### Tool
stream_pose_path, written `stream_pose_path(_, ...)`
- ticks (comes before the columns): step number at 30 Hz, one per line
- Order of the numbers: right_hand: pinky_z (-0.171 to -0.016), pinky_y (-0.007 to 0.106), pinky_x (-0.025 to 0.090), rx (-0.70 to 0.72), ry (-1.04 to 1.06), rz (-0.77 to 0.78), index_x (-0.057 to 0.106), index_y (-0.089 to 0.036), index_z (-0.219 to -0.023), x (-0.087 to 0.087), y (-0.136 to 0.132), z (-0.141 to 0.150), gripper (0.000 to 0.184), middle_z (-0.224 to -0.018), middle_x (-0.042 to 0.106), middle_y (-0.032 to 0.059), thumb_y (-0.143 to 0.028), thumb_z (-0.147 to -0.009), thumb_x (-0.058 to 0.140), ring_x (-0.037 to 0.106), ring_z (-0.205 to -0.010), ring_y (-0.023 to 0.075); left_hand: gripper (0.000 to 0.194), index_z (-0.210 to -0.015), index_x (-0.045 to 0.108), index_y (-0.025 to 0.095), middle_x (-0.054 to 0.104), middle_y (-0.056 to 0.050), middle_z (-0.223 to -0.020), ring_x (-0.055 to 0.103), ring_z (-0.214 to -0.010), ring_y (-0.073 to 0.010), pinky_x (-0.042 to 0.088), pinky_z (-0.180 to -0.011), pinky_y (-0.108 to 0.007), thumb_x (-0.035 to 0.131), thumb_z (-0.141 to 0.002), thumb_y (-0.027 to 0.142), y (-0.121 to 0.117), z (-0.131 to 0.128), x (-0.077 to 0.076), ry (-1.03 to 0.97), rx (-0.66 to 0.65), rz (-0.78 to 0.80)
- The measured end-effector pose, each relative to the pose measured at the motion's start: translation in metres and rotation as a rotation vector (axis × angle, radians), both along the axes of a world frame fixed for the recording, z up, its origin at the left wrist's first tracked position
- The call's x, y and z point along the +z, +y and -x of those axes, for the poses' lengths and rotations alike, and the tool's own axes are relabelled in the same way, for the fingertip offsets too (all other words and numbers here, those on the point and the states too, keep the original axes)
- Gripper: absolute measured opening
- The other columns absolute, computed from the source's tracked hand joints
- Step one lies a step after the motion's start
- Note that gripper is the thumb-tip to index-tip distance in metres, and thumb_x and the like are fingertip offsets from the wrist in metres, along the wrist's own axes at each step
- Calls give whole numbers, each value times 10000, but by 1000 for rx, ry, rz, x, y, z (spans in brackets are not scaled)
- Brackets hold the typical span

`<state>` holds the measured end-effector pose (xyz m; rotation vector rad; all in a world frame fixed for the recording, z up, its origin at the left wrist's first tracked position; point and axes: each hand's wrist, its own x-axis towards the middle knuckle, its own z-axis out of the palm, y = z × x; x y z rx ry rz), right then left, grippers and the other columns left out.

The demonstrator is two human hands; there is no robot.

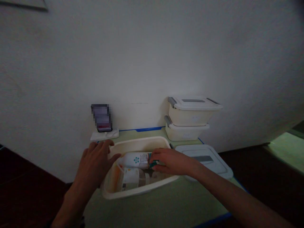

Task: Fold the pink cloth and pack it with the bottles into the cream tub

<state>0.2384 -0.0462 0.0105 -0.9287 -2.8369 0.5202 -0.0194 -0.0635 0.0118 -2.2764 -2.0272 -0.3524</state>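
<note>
A cream storage bin [140,191] without its lid sits in front of me. A white bottle [135,160] with a teal flower print and a teal top lies on its side in it. My right hand [163,161] has its fingers closed round the teal top, which they partly hide. Nearer to me in the bin lies a clear bottle [132,179] with a white label. Something orange [116,174] shows at the bin's left end. My left hand [98,158] is at the left rim, fingers apart, its thumb close to the white bottle's base.
The bin's light lid [206,158] with a grey handle lies to its right. Behind stand two stacked lidded boxes, the upper box [192,115] on the lower box [185,133]. A phone [103,118] leans upright on a white stand [104,135] by the wall.
</note>
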Motion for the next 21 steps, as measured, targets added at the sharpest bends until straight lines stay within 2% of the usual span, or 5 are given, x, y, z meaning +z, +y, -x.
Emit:
stream_pose_path(5,-716,278,415,43,-57,48,635,-149,-979,4,1,20,257,-913,669,86,-294,-865,456,602,-797,182,309,-968,645,169,687,-116,-925,513,-1011,-341,385,-825,-482,497,-786,371,0,-5,-1,7,-122,79)
stream_pose_path(10,-652,257,398,80,-53,78,647,-150,-962,6,-4,47,272,-860,681,80,-306,-862,447,604,-737,171,345,-1064,639,218,643,-80,-1113,561,-1019,-224,419,-888,-367,375,-861,309,4,16,-9,-171,-386,304)
stream_pose_path(12,-669,261,399,77,-2,65,643,-145,-987,3,-5,56,282,-894,673,92,-303,-861,446,602,-765,174,339,-1097,621,249,605,-64,-1184,563,-1037,-207,416,-912,-354,404,-858,351,2,25,-9,-217,-429,344)
stream_pose_path(18,-737,281,405,116,148,88,614,-174,-1089,-6,-5,75,335,-954,620,93,-365,-851,477,571,-843,183,256,-993,661,269,586,-37,-1218,492,-1155,-208,403,-948,-374,534,-796,373,-4,38,6,-347,-524,413)
stream_pose_path(21,-763,264,405,141,182,165,635,-173,-1050,-8,-4,79,313,-934,603,78,-362,-826,526,558,-828,159,149,-845,683,249,660,-22,-1064,490,-1148,-195,415,-930,-337,563,-781,309,-1,38,15,-399,-611,451)
